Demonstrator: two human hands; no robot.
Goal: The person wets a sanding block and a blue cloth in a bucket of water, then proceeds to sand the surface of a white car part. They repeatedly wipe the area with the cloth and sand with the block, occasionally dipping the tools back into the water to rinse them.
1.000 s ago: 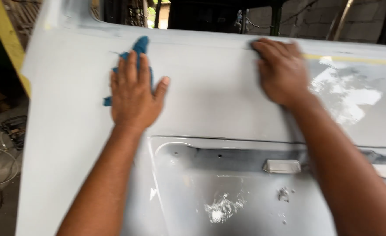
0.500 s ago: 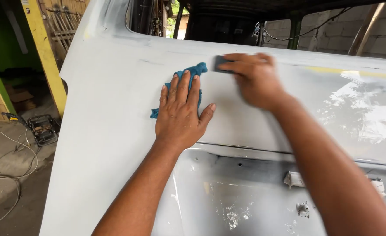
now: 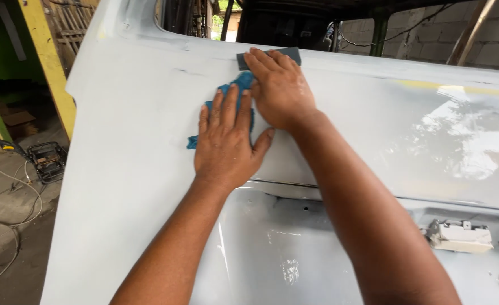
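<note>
Since the earlier frame both hands have drawn together, the right hand sliding left along the grey primed car panel. I note it pressed flat, fingers spread, on a dark grey sanding pad near the window edge. My left hand lies flat on the blue cloth (mostly covered), just below, thumb touching the right wrist

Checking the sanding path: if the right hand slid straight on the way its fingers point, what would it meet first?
The right hand lies on a grey sanding sheet, fingers aimed up-left along the primed car panel. Bare panel comes first, then probably the window-opening edge; depth is unclear.
</note>
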